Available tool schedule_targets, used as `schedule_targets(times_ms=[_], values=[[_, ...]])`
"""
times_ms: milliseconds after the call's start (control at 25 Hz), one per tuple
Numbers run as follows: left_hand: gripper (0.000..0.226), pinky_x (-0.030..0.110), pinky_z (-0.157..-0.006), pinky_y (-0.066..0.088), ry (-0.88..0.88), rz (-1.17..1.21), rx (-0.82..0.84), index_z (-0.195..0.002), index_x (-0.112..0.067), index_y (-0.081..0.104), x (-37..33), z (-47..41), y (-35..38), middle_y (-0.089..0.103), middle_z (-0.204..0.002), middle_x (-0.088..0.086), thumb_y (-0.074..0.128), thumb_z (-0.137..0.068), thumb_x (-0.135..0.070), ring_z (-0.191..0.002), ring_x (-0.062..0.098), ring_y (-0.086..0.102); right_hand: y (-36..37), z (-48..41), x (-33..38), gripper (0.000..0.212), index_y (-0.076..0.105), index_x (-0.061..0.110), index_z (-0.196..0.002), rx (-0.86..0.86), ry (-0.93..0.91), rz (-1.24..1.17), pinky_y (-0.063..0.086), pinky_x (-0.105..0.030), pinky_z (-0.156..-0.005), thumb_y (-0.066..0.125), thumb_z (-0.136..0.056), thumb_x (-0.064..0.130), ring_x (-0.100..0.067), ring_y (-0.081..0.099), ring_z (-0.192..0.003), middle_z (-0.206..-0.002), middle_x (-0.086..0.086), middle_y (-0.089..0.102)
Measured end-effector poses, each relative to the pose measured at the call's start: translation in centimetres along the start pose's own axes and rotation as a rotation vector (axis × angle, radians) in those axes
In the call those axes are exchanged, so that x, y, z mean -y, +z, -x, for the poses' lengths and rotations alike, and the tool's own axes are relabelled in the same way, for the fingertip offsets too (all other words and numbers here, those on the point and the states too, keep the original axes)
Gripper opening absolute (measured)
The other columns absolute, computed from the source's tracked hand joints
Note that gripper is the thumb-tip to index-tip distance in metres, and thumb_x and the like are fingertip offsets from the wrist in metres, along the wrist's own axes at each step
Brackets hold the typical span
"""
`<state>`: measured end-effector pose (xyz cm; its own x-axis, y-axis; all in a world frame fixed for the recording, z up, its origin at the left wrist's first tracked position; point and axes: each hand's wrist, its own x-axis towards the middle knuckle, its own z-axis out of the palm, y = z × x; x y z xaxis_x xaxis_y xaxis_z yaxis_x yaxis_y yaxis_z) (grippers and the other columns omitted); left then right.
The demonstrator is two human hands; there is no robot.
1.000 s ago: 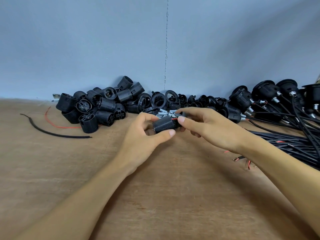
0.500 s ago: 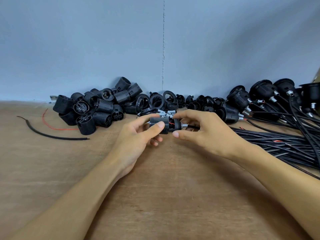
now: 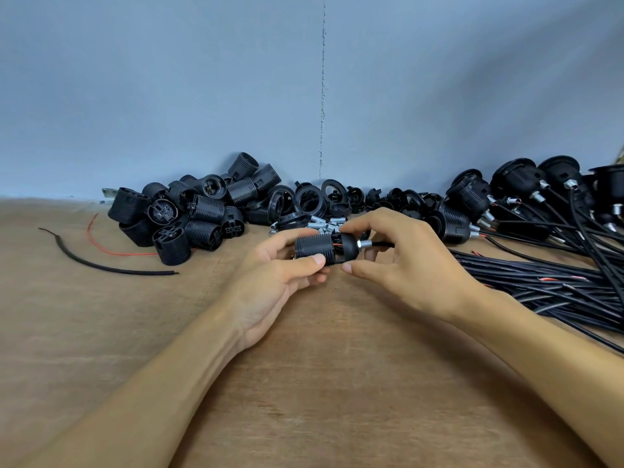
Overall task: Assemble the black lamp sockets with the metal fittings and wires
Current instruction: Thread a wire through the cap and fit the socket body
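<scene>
Black socket barrel [image 3: 312, 248] tight in left hand [image 3: 271, 287] grip; cap [image 3: 349, 248] in right hand [image 3: 408, 265] pinch.

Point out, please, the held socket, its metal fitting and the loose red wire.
held socket [image 3: 312, 246]: head view, on its ribbed barrel.
metal fitting [image 3: 365, 244]: head view, on its threaded shaft.
loose red wire [image 3: 135, 254]: head view, on its flat stretch.

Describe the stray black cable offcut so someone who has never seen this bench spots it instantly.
Find the heap of black socket shells against the wall at the left. On the wooden table in front and left of it lies the cable offcut, a lone curved piece. It is thicker and black, unlike the thin red wire beside it.
</scene>
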<state>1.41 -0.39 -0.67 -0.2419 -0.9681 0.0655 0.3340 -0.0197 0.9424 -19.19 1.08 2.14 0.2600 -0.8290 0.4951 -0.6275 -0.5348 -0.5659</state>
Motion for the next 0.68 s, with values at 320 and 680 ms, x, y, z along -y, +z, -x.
schedule_targets(times_ms=[320, 680], values=[[0.046, 0.036, -0.085, 0.059, -0.007, -0.122, -0.013, -0.116, -0.011, 0.068, 0.0, 0.2, 0.4, 0.072, -0.116, 0.019, 0.079, -0.073, -0.002, -0.104, 0.030, 0.073, 1.1, 0.7, 0.1, 0.038, 0.064, 0.026, -0.113, -0.037, -0.127, 0.142, 0.053, -0.037, -0.082, 0.082, -0.080, 0.019, -0.011, 0.062, -0.086, -0.109, 0.014, 0.057], [0.063, 0.034, -0.086, 0.056, 0.103, -0.699, -0.199, -0.101, -0.039, 0.058, 1.0, 0.8, 2.2, 0.072, -0.095, -0.011, 0.076, -0.050, -0.072, -0.090, 0.002, 0.066, 2.2, 1.3, 0.6, 0.031, 0.066, 0.018, -0.109, -0.048, -0.236, 0.166, 0.051, -0.036, -0.077, 0.074, -0.081, 0.006, -0.013, 0.060, -0.088, -0.102, 0.003, 0.057]])
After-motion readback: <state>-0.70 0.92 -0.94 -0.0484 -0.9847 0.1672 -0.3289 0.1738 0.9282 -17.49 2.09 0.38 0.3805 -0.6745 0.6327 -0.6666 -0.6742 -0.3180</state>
